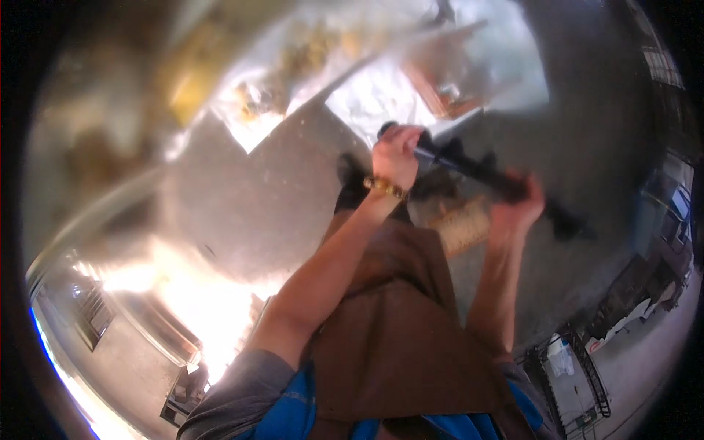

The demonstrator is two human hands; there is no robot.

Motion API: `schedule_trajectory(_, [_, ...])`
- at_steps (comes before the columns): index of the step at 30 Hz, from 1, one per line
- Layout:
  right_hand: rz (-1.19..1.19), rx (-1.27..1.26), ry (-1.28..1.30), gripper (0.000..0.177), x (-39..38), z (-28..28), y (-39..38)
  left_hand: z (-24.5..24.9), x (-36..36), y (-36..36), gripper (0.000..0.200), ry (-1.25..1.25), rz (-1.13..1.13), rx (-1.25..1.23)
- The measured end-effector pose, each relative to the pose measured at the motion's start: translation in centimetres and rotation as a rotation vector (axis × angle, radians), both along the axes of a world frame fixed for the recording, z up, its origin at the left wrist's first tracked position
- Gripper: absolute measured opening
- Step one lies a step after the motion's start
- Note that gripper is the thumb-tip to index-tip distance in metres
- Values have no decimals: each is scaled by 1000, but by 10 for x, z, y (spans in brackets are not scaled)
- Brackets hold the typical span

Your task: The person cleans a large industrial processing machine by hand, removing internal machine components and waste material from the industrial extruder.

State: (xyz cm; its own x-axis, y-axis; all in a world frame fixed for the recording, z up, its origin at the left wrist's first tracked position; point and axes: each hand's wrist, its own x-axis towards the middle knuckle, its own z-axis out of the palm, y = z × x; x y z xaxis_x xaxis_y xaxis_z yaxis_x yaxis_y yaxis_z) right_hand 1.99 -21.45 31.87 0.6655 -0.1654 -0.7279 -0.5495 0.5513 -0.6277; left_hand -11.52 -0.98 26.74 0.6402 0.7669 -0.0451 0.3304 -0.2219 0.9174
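A long dark rod-like piece (468, 167) with black knobby fittings lies across both my hands, slanting down to the right. It is blurred, so I cannot make out its exact kind. My left hand (397, 152), with a beaded bracelet at the wrist, is closed around its upper left end. Farther down on the right, my right hand (519, 204) is wrapped round the same piece. Its dark lower tip (568, 226) sticks out beyond that hand.
White sheeting (378, 99) with a reddish-brown block (433, 84) on it lies ahead. Blurred yellow items (192, 88) are at upper left. A tan woven-looking piece (460, 224) is by my feet. A black metal frame (587, 374) stands at lower right.
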Motion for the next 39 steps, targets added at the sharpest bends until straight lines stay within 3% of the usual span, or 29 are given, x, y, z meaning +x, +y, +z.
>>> schedule_trajectory(3, [44,-11,-42,16,-3,-1,-6,6,12,0,21,86,-111,68])
schedule_trajectory(5, [42,-29,-57,16,-7,13,1,-1,17,-1,21,191,-352,349])
schedule_trajectory(7, [45,-19,-57,14,-9,24,4,2,18,1,25,223,-448,272])
schedule_trajectory(9, [57,-27,-83,14,-9,24,0,6,17,-1,32,333,-708,252])
schedule_trajectory(11, [70,-37,-108,13,-10,27,-2,2,10,-10,42,298,-715,282])
schedule_trajectory(14, [120,-19,-108,10,-11,39,-3,11,7,-10,58,465,-890,198])
schedule_trajectory(21, [310,4,-262,14,-13,41,-15,2,3,-14,54,456,-935,414])
schedule_trajectory(23, [357,41,-291,16,-11,45,-15,9,9,-8,51,462,-961,131])
schedule_trajectory(27, [493,29,-302,16,-11,68,2,25,-2,0,42,257,-795,-60])
schedule_trajectory(29, [498,43,-258,16,-11,72,9,22,-20,3,33,162,-434,-252])
schedule_trajectory(33, [534,-34,-299,17,-9,57,38,-3,-56,40,20,141,-177,-76])
schedule_trajectory(36, [568,-93,-390,14,-14,40,66,-21,-84,83,17,265,-61,-124])
schedule_trajectory(39, [610,-63,-313,12,-15,30,105,-57,-107,131,17,326,-11,-108])
